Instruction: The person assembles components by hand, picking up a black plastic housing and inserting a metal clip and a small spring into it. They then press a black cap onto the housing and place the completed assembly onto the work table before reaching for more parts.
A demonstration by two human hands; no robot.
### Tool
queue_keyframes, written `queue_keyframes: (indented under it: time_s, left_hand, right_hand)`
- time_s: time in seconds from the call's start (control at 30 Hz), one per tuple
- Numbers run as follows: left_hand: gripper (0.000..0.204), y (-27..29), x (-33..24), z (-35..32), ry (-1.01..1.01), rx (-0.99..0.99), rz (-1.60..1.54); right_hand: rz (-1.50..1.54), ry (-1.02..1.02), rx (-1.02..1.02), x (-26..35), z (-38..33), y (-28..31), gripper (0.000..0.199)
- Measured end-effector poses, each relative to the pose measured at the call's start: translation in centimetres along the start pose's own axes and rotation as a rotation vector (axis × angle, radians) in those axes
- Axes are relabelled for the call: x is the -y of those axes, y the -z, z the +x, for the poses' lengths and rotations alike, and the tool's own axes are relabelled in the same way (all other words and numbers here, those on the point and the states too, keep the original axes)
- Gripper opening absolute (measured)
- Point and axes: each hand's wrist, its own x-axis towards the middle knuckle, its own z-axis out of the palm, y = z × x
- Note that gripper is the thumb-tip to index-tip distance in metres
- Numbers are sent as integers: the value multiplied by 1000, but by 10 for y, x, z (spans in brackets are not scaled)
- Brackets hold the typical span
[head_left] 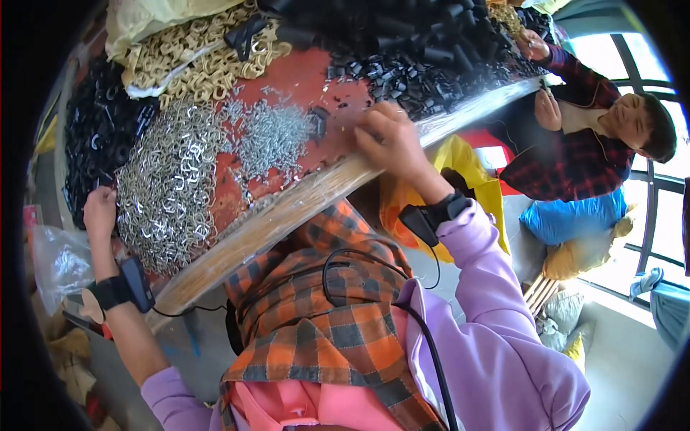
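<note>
My left hand reaches to the left end of the table, where a heap of black ring-like parts meets a heap of shiny silver metal links. Its fingers are bent together, and whatever they hold is too small to make out. Over the table's front edge, my right hand has its fingers curled inward; their tips are partly hidden. Just beyond it lie small black clip-like pieces. Small silver pins or screws are piled on the red tabletop between my hands.
Gold-coloured rings spill from a pale sack at the back left. Black tubes fill the back. At the right, a co-worker sits at the table. A yellow bag hangs by the edge; blue and tan sacks stand behind.
</note>
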Motion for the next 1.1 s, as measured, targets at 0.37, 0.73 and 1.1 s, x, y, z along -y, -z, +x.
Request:
queue_keyframes:
  time_s: [0.37,0.73,1.1]
  left_hand:
    - [20,12,-8,-13,15,-93,-42]
    - [20,40,-19,-34,9,-155,-76]
    - [10,65,-128,-90,-26,-213,-787]
  right_hand:
    - [27,-71,-9,3,4,-10,11]
    - [46,-56,3,1,-1,-8,11]
    - [354,-81,-117,-6,-6,7,6]
